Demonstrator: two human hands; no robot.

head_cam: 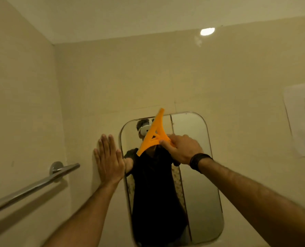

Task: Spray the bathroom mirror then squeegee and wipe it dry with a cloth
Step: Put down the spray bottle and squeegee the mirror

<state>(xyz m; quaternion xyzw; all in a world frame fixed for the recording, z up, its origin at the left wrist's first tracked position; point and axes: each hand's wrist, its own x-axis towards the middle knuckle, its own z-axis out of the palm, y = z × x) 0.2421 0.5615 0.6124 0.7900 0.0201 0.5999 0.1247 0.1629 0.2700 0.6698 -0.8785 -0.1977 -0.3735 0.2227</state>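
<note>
A cream tiled wall point(148, 82) carries everything. A tall rounded-corner frameless mirror point(198, 175) hangs on it, directly under the gripped squeegee. Just left of the grip, a flat palm presses the wall beside the mirror's edge. Further left, a chrome towel bar point(32, 188) is mounted. Far right of the grip, a white paper sheet point(303, 118) is stuck.

Beige walls point(148, 77), steel rail point(32, 186) (left), ceiling light point(207, 31)

No legible txt; paper sheet point(303, 118) on wall: marks unreadable.
</note>
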